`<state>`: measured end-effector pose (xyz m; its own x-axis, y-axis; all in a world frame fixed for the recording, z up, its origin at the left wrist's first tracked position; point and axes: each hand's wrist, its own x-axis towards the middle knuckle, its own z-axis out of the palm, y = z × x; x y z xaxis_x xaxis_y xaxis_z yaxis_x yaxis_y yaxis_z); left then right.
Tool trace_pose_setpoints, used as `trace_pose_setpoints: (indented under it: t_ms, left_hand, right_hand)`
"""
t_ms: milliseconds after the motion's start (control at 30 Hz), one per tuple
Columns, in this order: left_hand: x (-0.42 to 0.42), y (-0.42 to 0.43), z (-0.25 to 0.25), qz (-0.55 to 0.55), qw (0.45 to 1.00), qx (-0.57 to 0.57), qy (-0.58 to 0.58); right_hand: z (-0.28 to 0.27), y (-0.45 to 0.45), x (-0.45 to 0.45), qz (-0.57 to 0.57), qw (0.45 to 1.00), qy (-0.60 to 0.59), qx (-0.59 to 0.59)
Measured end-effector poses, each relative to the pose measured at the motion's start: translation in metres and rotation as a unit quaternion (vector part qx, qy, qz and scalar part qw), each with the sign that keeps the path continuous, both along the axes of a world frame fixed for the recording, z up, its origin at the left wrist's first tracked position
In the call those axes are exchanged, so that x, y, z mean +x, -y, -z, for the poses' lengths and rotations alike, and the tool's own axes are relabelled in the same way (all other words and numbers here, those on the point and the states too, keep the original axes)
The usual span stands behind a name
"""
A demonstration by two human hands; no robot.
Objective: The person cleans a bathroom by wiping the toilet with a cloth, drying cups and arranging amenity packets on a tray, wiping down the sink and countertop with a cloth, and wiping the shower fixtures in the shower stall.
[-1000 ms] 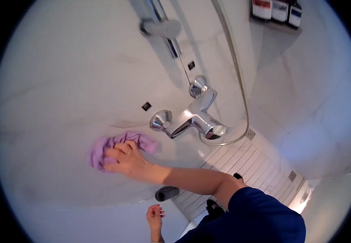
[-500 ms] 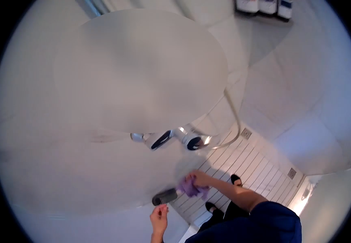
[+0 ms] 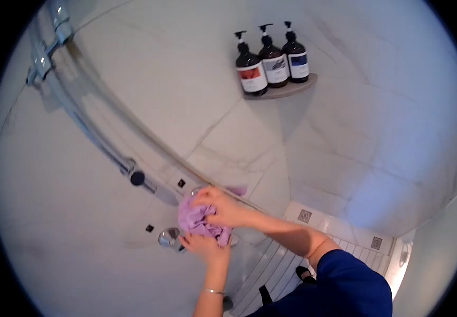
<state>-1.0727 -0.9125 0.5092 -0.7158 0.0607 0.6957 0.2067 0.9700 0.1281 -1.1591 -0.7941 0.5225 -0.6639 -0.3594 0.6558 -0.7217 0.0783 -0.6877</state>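
Note:
A bunched purple cloth is pressed over the chrome shower mixer on the wall, hiding most of it. My right hand grips the cloth from above with bent fingers. From below, my left hand, a bracelet on its wrist, holds the cloth's lower edge; some of its fingers are hidden behind the folds. The mixer's round end shows just left of that hand. Behind my right hand runs the shower hose, partly covered by it.
Three pump bottles stand on a corner shelf. A curved shower rail is fixed to the marble-look wall at left. Below are a slatted floor, two square drains and a glass panel at right.
Both hands have moved up to the mixer, the right one bringing the cloth. My left hand has joined it at the cloth. The large pale disc has left the view; bottles and rail now show.

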Motion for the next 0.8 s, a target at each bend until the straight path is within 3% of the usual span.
trace_pose_setpoints:
  t_ms: [67,233,367,433,467,567,667,700,767,800]
  left_hand:
    - [0.001,0.003,-0.004,0.004,0.998,-0.061,0.017]
    - [0.002,0.014,0.030,0.027,0.998,-0.008,-0.058]
    - [0.001,0.024,0.046,0.045,0.997,0.041,-0.054]
    - [-0.018,0.036,0.062,0.063,0.972,-0.035,-0.224]
    - [-0.016,0.033,0.059,0.076,0.978,-0.039,-0.190]
    - [0.005,-0.019,0.010,0.074,0.978,-0.108,-0.161]
    - [-0.028,0.007,0.034,0.074,0.964,-0.141,-0.211]
    - [-0.016,-0.004,0.024,0.083,0.972,-0.157,-0.154]
    - [-0.020,-0.004,0.028,0.110,0.985,-0.100,-0.083]
    - [0.000,-0.004,0.025,0.109,0.983,-0.115,-0.090]
  right_hand:
    - [0.020,0.008,-0.007,0.031,0.999,-0.032,0.003]
    - [0.042,-0.005,0.001,0.101,0.993,-0.058,0.001]
    - [0.053,-0.049,0.042,0.107,0.994,0.029,-0.011]
    - [0.058,-0.077,0.083,0.150,0.986,0.072,-0.033]
    - [0.066,-0.095,0.101,0.190,0.979,0.073,-0.032]
    - [0.136,-0.141,0.149,0.317,0.927,0.173,-0.099]
    - [0.210,-0.182,0.220,0.498,0.784,0.367,-0.046]
    - [0.233,-0.187,0.248,0.568,0.742,0.351,-0.048]
    - [0.262,-0.182,0.306,0.650,0.624,0.430,-0.051]
    - [0.276,-0.172,0.346,0.650,0.615,0.444,-0.034]
